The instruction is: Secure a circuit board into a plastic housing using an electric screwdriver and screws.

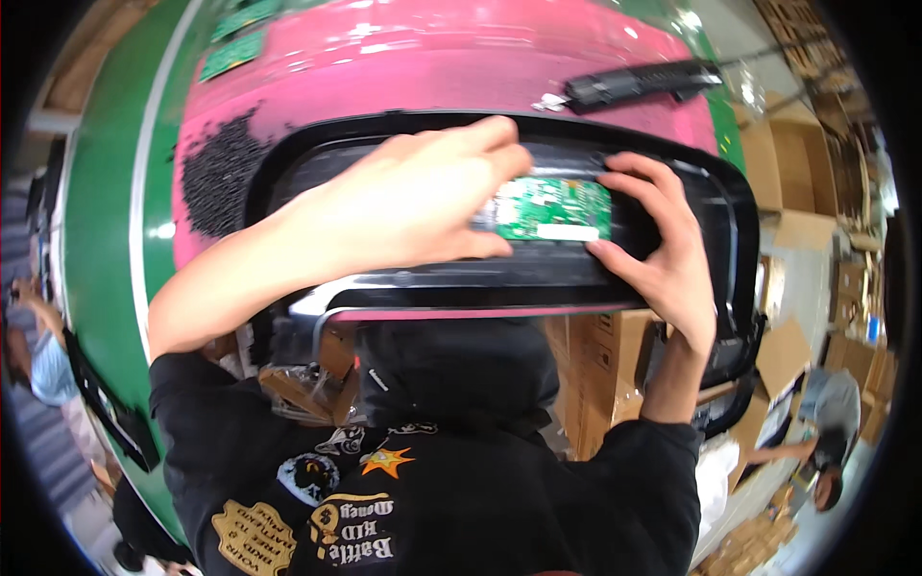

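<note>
A small green circuit board (557, 207) lies inside a wide black plastic housing (730, 206) that rests on a pink mat (432, 58). My left hand (403, 206) lies flat over the board's left end, fingers pressing on it. My right hand (663, 254) pinches the board's right edge between thumb and fingers. Both forearms come up from my black patched top at the bottom of the view.
A heap of small black screws (216, 173) lies on the mat's left. A long black bar-shaped part (639, 82) rests at the far right. Green boards (230, 53) sit at upper left. Cardboard boxes (615, 365) stand below; other people work at both sides.
</note>
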Demonstrator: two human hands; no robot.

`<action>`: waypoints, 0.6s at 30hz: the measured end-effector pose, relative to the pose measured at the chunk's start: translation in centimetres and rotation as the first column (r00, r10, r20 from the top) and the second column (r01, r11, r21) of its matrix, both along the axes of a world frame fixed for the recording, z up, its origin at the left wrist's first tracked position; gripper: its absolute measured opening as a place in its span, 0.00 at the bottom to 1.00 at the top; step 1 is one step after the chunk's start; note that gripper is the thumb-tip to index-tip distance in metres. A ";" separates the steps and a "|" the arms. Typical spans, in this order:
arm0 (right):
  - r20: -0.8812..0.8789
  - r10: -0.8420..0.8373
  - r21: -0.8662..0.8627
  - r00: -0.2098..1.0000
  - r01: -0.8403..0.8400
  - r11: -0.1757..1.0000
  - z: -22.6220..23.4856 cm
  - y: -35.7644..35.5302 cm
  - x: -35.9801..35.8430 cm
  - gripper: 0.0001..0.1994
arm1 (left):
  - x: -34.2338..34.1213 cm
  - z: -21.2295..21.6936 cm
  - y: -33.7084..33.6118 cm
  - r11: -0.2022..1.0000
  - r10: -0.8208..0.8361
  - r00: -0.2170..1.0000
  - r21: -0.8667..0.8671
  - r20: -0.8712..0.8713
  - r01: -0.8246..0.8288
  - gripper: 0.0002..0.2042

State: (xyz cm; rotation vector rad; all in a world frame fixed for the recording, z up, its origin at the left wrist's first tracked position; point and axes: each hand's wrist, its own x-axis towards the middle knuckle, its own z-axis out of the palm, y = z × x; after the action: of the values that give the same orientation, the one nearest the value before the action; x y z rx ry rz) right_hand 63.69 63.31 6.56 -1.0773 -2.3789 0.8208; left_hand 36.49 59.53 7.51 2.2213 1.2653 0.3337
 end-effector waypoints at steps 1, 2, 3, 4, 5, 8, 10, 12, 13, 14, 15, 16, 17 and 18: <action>0.010 0.000 -0.004 1.000 0.000 1.000 0.3 0.0 -0.2 0.29 | -0.3 0.3 -0.1 1.000 0.003 1.000 -0.015 0.008 -0.003 0.31; -0.024 -0.012 -0.030 1.000 0.012 0.999 0.3 -0.1 -0.3 0.31 | -0.9 0.5 -0.5 0.997 -0.032 0.999 0.067 0.031 0.030 0.33; -0.026 -0.047 -0.043 0.999 0.045 0.998 0.9 -0.4 -0.7 0.32 | -1.2 1.5 -0.5 0.999 -0.002 1.000 0.038 -0.026 0.003 0.31; -0.037 -0.084 0.019 0.996 0.085 0.996 0.7 -0.6 -0.8 0.31 | -2.2 2.0 -0.7 0.991 0.047 0.998 0.124 0.029 -0.051 0.30; -0.027 -0.104 0.134 0.994 0.107 0.985 1.1 -0.8 -0.3 0.28 | -3.3 2.3 -0.6 0.973 0.076 0.993 0.212 0.093 -0.094 0.28; -0.169 -0.252 0.193 0.953 0.283 0.940 1.7 -0.5 2.4 0.23 | -7.9 3.0 -0.6 0.864 0.281 0.954 0.404 0.108 -0.300 0.13; -0.225 -0.336 0.164 0.915 0.376 0.912 2.9 0.7 4.3 0.22 | -11.9 2.5 -0.9 0.826 0.444 0.890 0.431 -0.100 -0.364 0.13; -0.160 -0.389 0.101 0.907 0.407 0.908 4.1 3.3 6.2 0.22 | -14.5 0.9 -2.7 0.820 0.526 0.813 0.404 -0.252 -0.405 0.14; -0.092 -0.400 0.084 0.912 0.408 0.909 4.1 5.1 6.8 0.23 | -14.9 0.2 -3.7 0.868 0.468 0.831 0.335 -0.302 -0.367 0.16; -0.048 -0.349 0.071 0.936 0.352 0.933 3.0 7.4 7.3 0.23 | -14.7 -0.4 -4.5 0.906 0.412 0.838 0.260 -0.359 -0.334 0.17; -0.020 -0.376 -0.001 0.927 0.376 0.927 2.8 8.9 8.1 0.24 | -14.3 -0.8 -5.0 0.899 0.418 0.856 0.277 -0.305 -0.341 0.18; 0.044 -0.392 -0.037 0.919 0.394 0.918 2.7 10.8 9.0 0.24 | -14.3 -0.8 -4.9 0.906 0.409 0.867 0.242 -0.284 -0.348 0.18; 0.109 -0.402 -0.074 0.909 0.411 0.909 2.6 12.3 9.3 0.25 | -14.3 -0.9 -4.9 0.911 0.403 0.876 0.204 -0.264 -0.358 0.17; 0.107 -0.434 -0.150 0.895 0.446 0.882 2.7 13.0 8.3 0.25 | -14.3 -1.0 -4.9 0.911 0.403 0.877 0.204 -0.260 -0.358 0.17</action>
State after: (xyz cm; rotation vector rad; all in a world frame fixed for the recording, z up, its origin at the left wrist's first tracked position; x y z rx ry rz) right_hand 71.99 76.31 9.23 -1.6633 -2.0137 0.8358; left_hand 22.16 54.62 6.53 2.1916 1.9110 0.2524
